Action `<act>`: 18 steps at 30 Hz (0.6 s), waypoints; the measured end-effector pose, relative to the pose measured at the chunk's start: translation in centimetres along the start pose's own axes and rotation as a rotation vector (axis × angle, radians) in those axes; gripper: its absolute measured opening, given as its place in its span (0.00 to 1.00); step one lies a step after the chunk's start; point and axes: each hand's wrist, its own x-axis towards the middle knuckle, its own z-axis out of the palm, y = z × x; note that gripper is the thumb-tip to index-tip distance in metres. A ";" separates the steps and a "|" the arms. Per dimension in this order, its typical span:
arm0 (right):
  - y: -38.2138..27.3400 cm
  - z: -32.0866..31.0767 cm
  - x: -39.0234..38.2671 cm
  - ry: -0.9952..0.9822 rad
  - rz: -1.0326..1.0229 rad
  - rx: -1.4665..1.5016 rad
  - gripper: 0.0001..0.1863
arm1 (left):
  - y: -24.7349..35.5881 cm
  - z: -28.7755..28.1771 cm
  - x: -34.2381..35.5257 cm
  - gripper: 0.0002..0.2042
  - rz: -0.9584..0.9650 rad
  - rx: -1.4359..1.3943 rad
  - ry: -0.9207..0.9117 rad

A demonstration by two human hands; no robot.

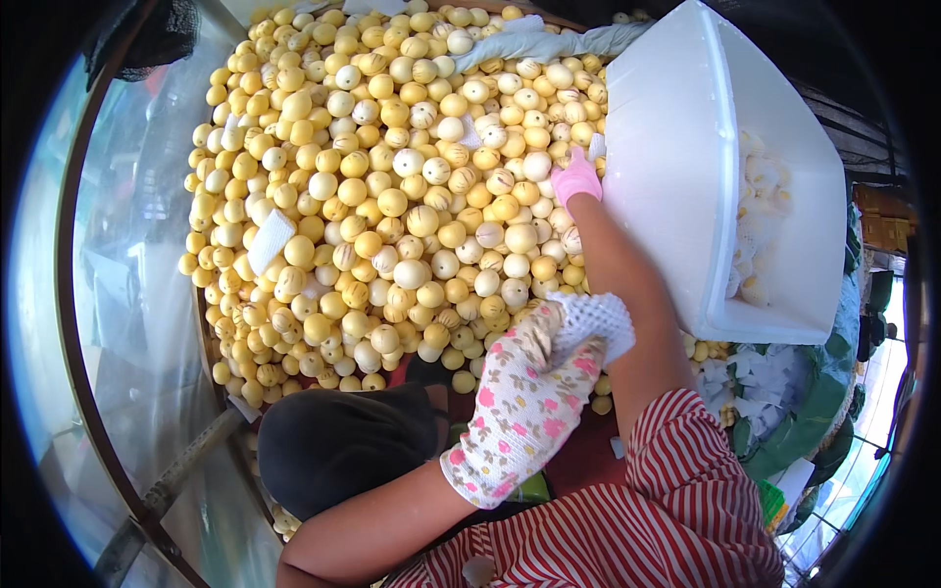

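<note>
Wrapping looks barely begun, by my reading: only a few netted fruits lie in the white foam box point(676, 176), while the heap of yellow fruit point(392, 196) remains large. The left hand point(520, 412), in a floral glove, has its fingers clamped on 1 white foam net sleeve point(588, 323). The right hand point(575, 179), pink-gloved, reaches among fruit beside the box; whether its fingers are closed I cannot tell.

Right hand point(574, 179): fingertips hidden behind white foam box point(676, 176) wall. Box interior partly visible; contents pale, indistinct. Left hand point(524, 392) covers whatever sits inside the foam net point(593, 321). Fruit pile point(392, 186) cut off at top edge.
</note>
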 end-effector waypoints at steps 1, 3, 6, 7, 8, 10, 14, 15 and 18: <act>0.5 0.1 -1.4 0.095 0.002 0.072 0.30 | 0.1 -0.2 0.3 0.10 -0.139 -0.137 -0.001; 1.3 0.2 -4.4 0.207 -0.007 0.278 0.28 | -1.6 -0.3 1.0 0.14 -0.071 -0.137 0.106; 1.0 -0.6 -10.6 0.213 -0.110 0.751 0.25 | -2.8 -1.4 2.3 0.22 -0.033 0.038 0.216; 1.1 -1.2 -12.6 0.108 -0.050 1.017 0.24 | -3.2 -1.6 2.6 0.24 0.043 0.069 0.253; 0.9 -2.1 -15.2 0.026 0.016 1.355 0.21 | -2.5 -1.7 2.7 0.27 0.107 0.119 0.220; 0.9 -4.5 -20.5 -0.203 0.055 1.745 0.18 | -1.9 -2.5 2.5 0.28 0.237 0.516 0.226; 1.1 -8.9 -27.6 -0.337 -0.156 1.842 0.21 | -4.6 -2.8 3.2 0.35 0.500 0.778 0.115; 1.3 -10.1 -28.6 -0.280 -0.231 1.713 0.22 | -4.7 -2.0 2.9 0.36 0.579 0.867 0.077; 2.7 -12.1 -31.4 -0.229 -0.281 1.411 0.26 | -5.4 -1.5 3.0 0.32 0.600 0.899 -0.024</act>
